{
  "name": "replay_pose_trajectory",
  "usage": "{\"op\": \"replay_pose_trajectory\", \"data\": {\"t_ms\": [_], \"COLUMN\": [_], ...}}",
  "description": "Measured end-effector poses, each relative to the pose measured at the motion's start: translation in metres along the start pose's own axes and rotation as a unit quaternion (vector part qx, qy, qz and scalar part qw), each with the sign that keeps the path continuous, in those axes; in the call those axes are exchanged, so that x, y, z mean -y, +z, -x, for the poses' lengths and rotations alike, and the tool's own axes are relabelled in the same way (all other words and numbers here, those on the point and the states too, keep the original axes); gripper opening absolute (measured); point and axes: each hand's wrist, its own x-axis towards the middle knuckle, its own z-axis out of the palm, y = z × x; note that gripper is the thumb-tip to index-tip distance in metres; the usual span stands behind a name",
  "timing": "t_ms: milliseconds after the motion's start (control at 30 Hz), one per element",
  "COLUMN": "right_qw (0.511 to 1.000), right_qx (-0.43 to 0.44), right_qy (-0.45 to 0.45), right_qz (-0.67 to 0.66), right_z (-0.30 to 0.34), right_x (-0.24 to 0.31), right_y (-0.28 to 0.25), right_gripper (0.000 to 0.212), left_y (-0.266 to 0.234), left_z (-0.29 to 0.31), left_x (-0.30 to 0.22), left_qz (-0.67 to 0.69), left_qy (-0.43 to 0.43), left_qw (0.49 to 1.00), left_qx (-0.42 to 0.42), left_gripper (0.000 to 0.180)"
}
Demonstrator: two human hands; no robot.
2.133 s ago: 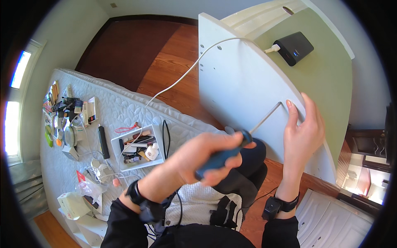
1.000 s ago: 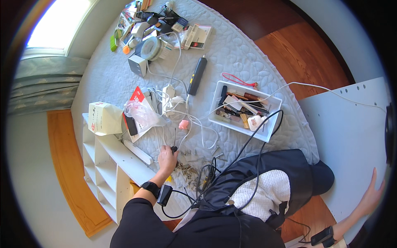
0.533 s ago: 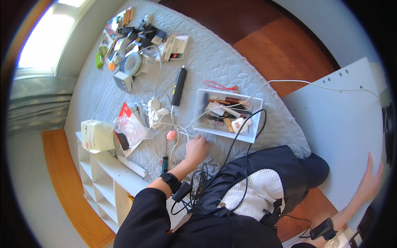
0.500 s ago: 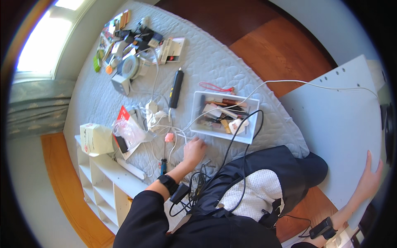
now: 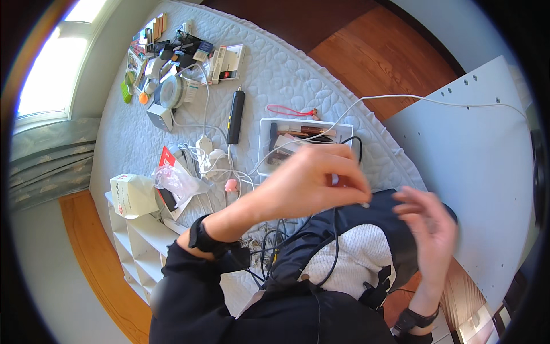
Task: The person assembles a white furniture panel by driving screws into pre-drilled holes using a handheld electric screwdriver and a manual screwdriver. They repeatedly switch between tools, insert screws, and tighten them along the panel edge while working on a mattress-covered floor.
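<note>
A: Setting, clock read on the head view?

B: One room; quilted mattress (image 5: 281,80), pale grey, from centre out to 11 o'clock; bright window (image 5: 57,69) at 10; grey-green curtain (image 5: 51,152) at 9; wooden floor (image 5: 366,49) at 1

A: Left hand?

B: Left hand (image 5: 312,180), one, just off centre toward 3 o'clock, across the near side of the tray; thumb and fingers pinched narrow on one small pale piece (image 5: 365,204), too small to identify

A: Position of that piece?

B: At 4 o'clock from centre, over the dark-clothed legs (image 5: 389,215), in the gap before the other hand

A: Right hand?

B: Right hand (image 5: 427,223), one, blurred, at 4 o'clock; fingers loosely spread, apart from the left hand; white board (image 5: 464,160), with a row of holes, at its 2 o'clock

A: Items on the mattress?

B: White tray (image 5: 264,155) of mixed small goods, just above centre toward 1; red loop strap (image 5: 286,109) beyond it at 12; black cylindrical tool (image 5: 235,117) at 11; pink piece (image 5: 231,185) near 8; loose screws (image 5: 252,234), many, near 7; clear plastic bag (image 5: 183,186) and cream box (image 5: 132,198), both near 9

A: Lap?

B: White textured cloth (image 5: 352,252), one, toward 5 o'clock, black cable (image 5: 337,246) across it
</note>
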Motion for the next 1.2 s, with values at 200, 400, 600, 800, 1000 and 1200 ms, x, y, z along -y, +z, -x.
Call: {"op": "replay_pose_trajectory", "data": {"t_ms": [200, 400, 600, 800, 1000, 1200], "right_qw": [0.965, 0.976, 0.930, 0.867, 0.847, 0.895], "right_qx": [0.106, 0.180, 0.276, 0.336, 0.436, 0.379], "right_qy": [0.156, 0.121, -0.009, -0.041, 0.066, 0.013], "right_qz": [-0.185, -0.019, 0.242, 0.366, 0.296, 0.235], "right_z": [-0.013, -0.033, -0.048, -0.049, -0.054, -0.045], "right_x": [-0.011, -0.060, -0.109, -0.136, -0.154, -0.166], "right_y": [0.031, 0.070, 0.121, 0.162, 0.203, 0.199], "right_gripper": [0.013, 0.010, 0.012, 0.011, 0.020, 0.030], "left_y": [0.016, -0.010, 0.022, 0.164, 0.212, 0.196], "left_z": [-0.005, 0.104, 0.278, 0.379, 0.398, 0.405], "left_x": [-0.002, 0.054, 0.167, 0.187, 0.181, 0.195], "left_qz": [-0.002, 0.095, 0.033, 0.188, 0.121, 0.038], "left_qy": [-0.008, -0.357, -0.606, -0.660, -0.629, -0.602], "left_qw": [1.000, 0.929, 0.775, 0.669, 0.610, 0.618], "left_qx": [0.015, -0.025, -0.177, -0.287, -0.466, -0.504], "left_gripper": [0.009, 0.015, 0.020, 0.015, 0.012, 0.009]}}
